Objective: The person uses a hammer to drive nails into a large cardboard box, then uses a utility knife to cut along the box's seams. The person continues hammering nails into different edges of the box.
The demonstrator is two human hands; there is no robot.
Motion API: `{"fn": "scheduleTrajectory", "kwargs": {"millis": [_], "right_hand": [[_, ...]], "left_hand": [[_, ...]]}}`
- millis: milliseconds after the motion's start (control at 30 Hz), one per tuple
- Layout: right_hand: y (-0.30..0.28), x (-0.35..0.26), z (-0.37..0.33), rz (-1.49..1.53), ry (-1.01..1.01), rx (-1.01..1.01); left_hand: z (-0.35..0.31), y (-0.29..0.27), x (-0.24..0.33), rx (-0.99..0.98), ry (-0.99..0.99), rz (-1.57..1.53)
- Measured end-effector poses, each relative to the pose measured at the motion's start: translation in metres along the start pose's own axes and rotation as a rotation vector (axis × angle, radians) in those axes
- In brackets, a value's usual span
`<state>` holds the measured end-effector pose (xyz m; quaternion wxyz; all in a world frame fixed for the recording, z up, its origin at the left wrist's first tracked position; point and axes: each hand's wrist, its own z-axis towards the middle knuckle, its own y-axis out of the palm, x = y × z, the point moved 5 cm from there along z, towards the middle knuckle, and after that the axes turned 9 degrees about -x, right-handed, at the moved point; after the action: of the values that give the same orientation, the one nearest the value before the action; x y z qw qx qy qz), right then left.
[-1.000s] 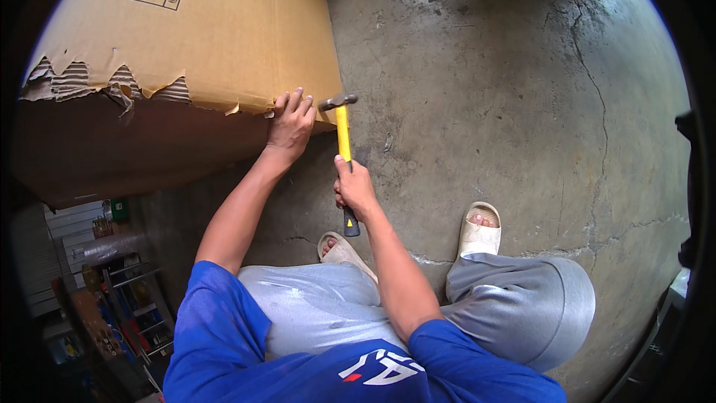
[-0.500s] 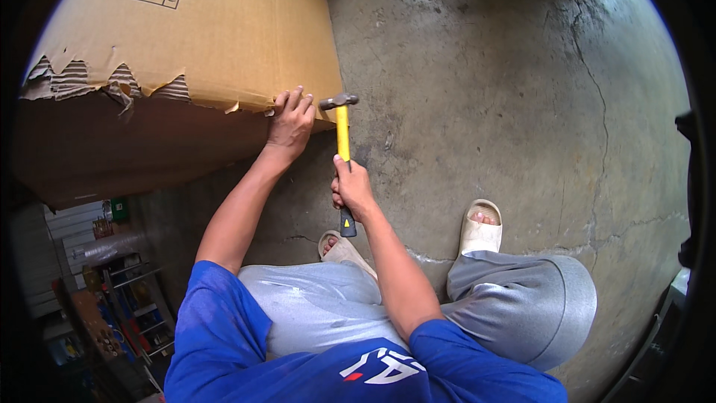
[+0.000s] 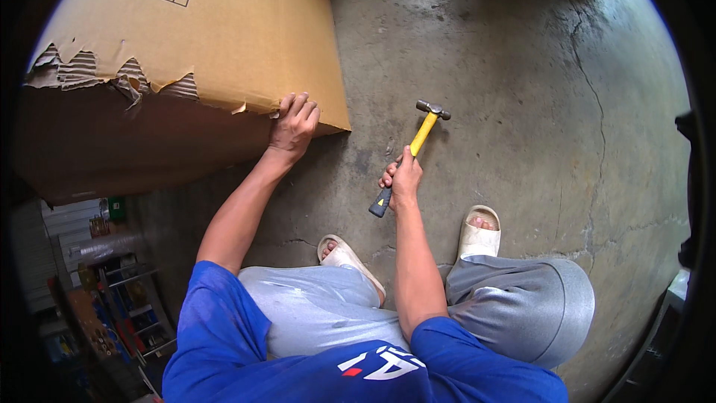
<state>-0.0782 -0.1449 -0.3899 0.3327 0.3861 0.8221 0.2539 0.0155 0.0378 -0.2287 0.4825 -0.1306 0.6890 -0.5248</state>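
A large brown cardboard box (image 3: pixel 231 37) lies at the far left, its near edge torn into ragged, corrugated strips toward the left end. My left hand (image 3: pixel 294 130) grips that edge near the right corner, fingers bent over it; the thumb is hidden. In my right hand (image 3: pixel 403 179) is a ball-peen hammer (image 3: pixel 424 134) with a yellow and black handle and a dark metal head. The fingers wrap round the handle's lower part. Its head points away from me, above the floor and to the right of the box, apart from it.
Grey concrete floor (image 3: pixel 477 52) with long cracks spreads to the right and ahead. My feet in light slides (image 3: pixel 479 235) stand close in front of me. At the lower left is a rack (image 3: pixel 138 295) with assorted items; a dark-edged object (image 3: pixel 664 328) stands at the lower right.
My right hand has swung the hammer to the right, away from the box corner, and its head now tilts right. My left hand stays on the box edge.
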Motion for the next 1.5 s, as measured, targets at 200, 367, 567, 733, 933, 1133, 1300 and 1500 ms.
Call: {"fn": "scheduleTrajectory", "kwargs": {"millis": [200,367,567,733,933,1133,1300,1500], "right_hand": [[0.024,0.012,-0.002,-0.098,0.021,-0.028],[0.035,0.003,-0.001,-0.112,-0.006,-0.065],[0.069,-0.041,-0.018,-0.008,-0.018,-0.044],[0.116,-0.094,-0.066,-0.079,0.004,0.029],[0.19,-0.162,-0.156,-0.219,0.021,0.157],[0.222,-0.233,-0.252,-0.42,0.111,0.206],[0.214,-0.301,-0.32,-0.616,0.163,0.323],[0.197,-0.391,-0.333,-0.756,0.19,0.514]], "left_hand": [[0.012,-0.028,0.004,0.146,0.011,-0.178],[0.059,-0.104,0.027,0.303,0.053,-0.483],[0.037,-0.255,-0.016,0.603,0.14,-0.554],[-0.036,-0.368,-0.073,1.057,0.026,-0.448],[-0.086,-0.534,-0.236,1.406,-0.423,-0.504],[-0.139,-0.501,-0.418,0.881,-1.196,-0.841],[-0.246,-0.4,-0.511,0.378,-1.666,-0.693],[-0.245,-0.332,-0.552,0.521,-1.786,-0.788]]}}
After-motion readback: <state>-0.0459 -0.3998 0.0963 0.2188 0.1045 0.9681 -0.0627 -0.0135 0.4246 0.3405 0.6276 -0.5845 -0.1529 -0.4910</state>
